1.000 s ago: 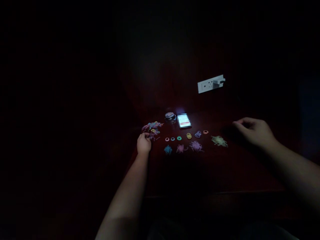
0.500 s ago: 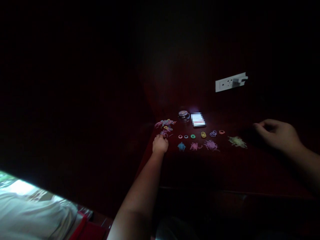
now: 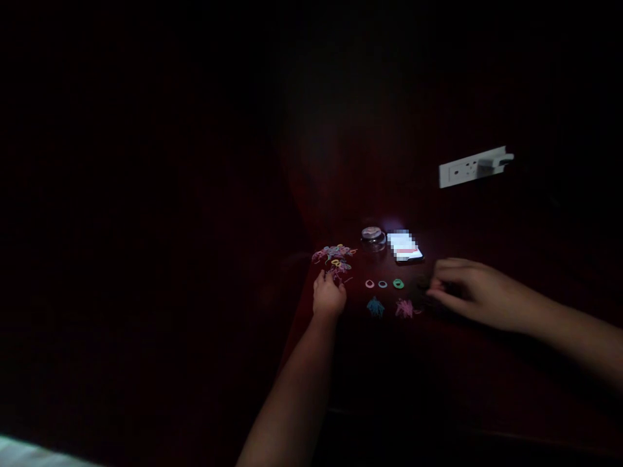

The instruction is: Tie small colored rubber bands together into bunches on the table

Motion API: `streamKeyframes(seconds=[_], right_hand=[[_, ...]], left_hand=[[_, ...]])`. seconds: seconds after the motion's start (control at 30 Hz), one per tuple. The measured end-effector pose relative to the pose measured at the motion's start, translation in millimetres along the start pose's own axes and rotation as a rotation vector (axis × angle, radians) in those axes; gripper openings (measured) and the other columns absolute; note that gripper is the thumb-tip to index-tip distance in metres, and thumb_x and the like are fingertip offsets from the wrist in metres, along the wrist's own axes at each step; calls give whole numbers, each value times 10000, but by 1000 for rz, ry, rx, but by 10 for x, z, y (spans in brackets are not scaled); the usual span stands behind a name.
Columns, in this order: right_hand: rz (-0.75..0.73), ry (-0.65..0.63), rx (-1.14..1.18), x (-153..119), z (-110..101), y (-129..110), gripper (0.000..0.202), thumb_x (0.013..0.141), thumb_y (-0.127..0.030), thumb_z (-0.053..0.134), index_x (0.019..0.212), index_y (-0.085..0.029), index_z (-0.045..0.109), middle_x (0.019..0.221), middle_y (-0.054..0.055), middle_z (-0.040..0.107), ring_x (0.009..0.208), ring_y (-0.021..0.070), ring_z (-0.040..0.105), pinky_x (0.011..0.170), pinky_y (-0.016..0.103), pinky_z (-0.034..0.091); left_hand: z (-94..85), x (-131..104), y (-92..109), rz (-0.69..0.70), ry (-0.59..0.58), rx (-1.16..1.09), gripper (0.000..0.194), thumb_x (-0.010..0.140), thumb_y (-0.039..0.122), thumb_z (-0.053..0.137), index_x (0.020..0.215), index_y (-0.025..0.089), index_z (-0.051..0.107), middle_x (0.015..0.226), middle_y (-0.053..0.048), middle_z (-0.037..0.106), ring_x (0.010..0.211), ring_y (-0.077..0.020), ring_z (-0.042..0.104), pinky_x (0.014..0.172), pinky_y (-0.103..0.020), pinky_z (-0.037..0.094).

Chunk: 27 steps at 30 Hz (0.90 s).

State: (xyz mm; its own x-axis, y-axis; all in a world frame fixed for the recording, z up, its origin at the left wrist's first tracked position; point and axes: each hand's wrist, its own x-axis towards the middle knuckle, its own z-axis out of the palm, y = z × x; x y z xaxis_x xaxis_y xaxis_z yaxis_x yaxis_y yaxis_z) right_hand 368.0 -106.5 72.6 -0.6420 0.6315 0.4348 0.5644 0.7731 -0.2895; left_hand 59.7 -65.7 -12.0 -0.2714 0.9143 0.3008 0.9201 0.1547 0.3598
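Note:
My left hand [image 3: 329, 297] rests at the near side of a mixed heap of colourful rubber bands [image 3: 335, 253]. Its fingers are slightly apart and touch the loose bands at the heap's edge. My right hand [image 3: 467, 288] hangs over the table with thumb and fingertips pressed together; whatever is between them is too dark to make out. Between the hands lie a pink ring-shaped band [image 3: 370, 284], a blue one [image 3: 383, 284] and a small green bunch [image 3: 398, 284]. Nearer me are a blue pile of bands [image 3: 375, 307] and a pink pile [image 3: 404, 308]. My right hand hides the things beyond.
Behind the bands stands a round clear jar [image 3: 373, 239] with a patterned lid. Beside it lies a phone [image 3: 406, 248] with a lit, blurred screen. A white wall socket [image 3: 472, 167] holds a plug. The dark red table [image 3: 389, 363] is dimly lit.
My right hand has swept left across the table and now covers the yellow, purple and orange bands. My left hand stays by the heap, its fingers a bit more spread. The view has shifted.

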Motion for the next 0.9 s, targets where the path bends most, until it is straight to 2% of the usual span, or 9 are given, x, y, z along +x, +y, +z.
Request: streamKeyframes(seconds=[0.1, 0.17, 0.23, 0.33, 0.43, 0.57, 0.7, 0.9], right_hand=[[109, 23, 39, 309, 168, -246, 210, 869, -361, 542, 733, -206, 579, 749, 30, 611, 674, 164, 557, 619, 298, 422], [145, 81, 59, 416, 317, -306, 204, 868, -334, 537, 713, -203, 553, 729, 25, 600, 655, 159, 538, 606, 296, 415], [122, 150, 61, 436, 461, -286, 159, 869, -299, 532, 747, -202, 564, 767, 33, 598, 701, 170, 545, 638, 307, 424], [33, 121, 75, 374, 601, -179, 107, 864, -242, 527, 778, -205, 578, 812, 42, 596, 780, 184, 563, 697, 322, 439], [19, 78, 105, 317, 632, -91, 85, 859, -210, 527, 789, -208, 575, 848, 42, 600, 809, 183, 570, 719, 328, 447], [24, 83, 123, 310, 628, -48, 83, 869, -210, 522, 801, -208, 570, 850, 39, 594, 809, 178, 570, 719, 327, 453], [24, 85, 115, 304, 654, -1, 104, 879, -234, 523, 791, -208, 572, 836, 39, 590, 800, 176, 571, 716, 325, 456], [33, 109, 76, 294, 648, 62, 129, 879, -280, 531, 790, -205, 586, 828, 46, 598, 782, 181, 578, 698, 321, 459]], left_hand=[[54, 81, 18, 50, 17, -26, 479, 872, 251, 494, 1344, 176, 523, 1489, -131, 400, 1351, -277, 391, 1125, -371, 320], [74, 145, 37, 84, 15, -18, 458, 873, 222, 482, 1324, 184, 550, 1478, -125, 419, 1311, -283, 434, 1100, -386, 350], [73, 210, 43, 126, -8, -3, 433, 867, 195, 483, 1288, 197, 586, 1421, -116, 494, 1240, -279, 497, 1064, -389, 387], [39, 301, -6, 166, -28, -12, 378, 854, 174, 509, 1200, 236, 648, 1243, -78, 640, 1121, -244, 575, 1007, -354, 433], [-11, 386, -109, 158, -56, -80, 301, 837, 161, 538, 1064, 274, 701, 1128, -37, 697, 1020, -203, 629, 938, -307, 470], [-69, 473, -206, 136, -50, -206, 253, 836, 121, 516, 951, 249, 701, 1010, -18, 731, 892, -162, 669, 824, -250, 504], [-108, 507, -201, 150, 29, -321, 245, 807, 86, 534, 951, 220, 680, 991, -22, 728, 884, -143, 672, 839, -229, 508], [-105, 517, -205, 178, 129, -365, 239, 802, 77, 525, 959, 199, 657, 1006, -29, 720, 885, -140, 671, 865, -239, 511]])
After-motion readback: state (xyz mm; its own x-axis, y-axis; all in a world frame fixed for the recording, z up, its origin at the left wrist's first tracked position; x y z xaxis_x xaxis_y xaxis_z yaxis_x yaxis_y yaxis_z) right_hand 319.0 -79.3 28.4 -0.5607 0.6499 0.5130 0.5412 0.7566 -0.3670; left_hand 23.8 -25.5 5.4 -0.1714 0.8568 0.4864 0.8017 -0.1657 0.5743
